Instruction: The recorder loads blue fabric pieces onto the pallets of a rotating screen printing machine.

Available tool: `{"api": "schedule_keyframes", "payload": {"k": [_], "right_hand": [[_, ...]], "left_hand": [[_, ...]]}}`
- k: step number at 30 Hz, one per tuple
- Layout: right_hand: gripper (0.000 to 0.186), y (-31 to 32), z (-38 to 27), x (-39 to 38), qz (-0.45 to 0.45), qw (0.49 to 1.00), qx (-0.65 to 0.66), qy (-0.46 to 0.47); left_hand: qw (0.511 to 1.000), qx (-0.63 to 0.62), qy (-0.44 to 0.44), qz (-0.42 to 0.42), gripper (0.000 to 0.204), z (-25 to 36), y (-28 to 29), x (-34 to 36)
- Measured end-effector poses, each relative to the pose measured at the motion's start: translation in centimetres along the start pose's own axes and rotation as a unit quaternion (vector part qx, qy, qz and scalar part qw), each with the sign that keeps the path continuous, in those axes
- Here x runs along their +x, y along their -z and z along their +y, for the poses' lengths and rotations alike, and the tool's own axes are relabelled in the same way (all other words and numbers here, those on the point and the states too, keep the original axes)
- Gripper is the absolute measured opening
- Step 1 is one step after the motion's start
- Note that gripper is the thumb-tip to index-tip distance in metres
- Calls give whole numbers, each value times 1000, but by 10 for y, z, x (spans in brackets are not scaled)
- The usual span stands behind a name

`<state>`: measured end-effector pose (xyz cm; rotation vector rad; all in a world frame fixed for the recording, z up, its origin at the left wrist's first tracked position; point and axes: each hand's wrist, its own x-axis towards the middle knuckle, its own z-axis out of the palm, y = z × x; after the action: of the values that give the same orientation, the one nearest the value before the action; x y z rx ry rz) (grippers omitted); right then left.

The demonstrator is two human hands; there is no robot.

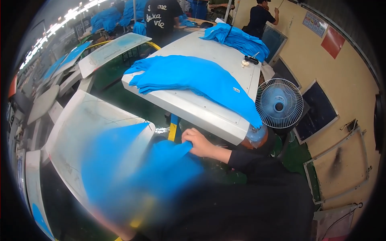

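Note:
My right hand [197,143] pinches the edge of a blue fabric piece [168,158], its fingers closed on the cloth. The piece hangs in front of me and is smeared by motion. Part of the cloth lies over a pale flat board [76,124] on the left. Low in the picture, my left hand [124,230] shows only as a blurred bit beneath the fabric, its fingers hidden. Beyond my right hand, a thick stack of blue fabric pieces [181,74] lies on a white table [193,102] and drapes over its right corner.
A round fan [279,105] stands right of the table. Another blue fabric pile [237,40] and a small black object [251,60] are at the table's far end. More pale boards [114,50] line the left. People [163,18] stand at the back. A frame [339,164] leans against the right wall.

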<state>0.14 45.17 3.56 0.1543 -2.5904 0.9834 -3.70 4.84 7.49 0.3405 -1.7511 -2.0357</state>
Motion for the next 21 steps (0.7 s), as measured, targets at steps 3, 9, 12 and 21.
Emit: {"api": "schedule_keyframes", "payload": {"k": [3,9,12,21], "right_hand": [[18,6,-24,16,-58,996,45,50],[19,24,-70,26,-375,880,289,-44],[19,21,-71,28,-388,891,233,-3],[36,6,-59,25,-292,955,42,25]], "left_hand": [[973,-93,-9,209,28,44,-19,-4],[946,-305,15,-111,36,14,91,36],[975,-197,-9,106,40,41,83,20],[967,-142,-25,209,41,65,58,4]]}}
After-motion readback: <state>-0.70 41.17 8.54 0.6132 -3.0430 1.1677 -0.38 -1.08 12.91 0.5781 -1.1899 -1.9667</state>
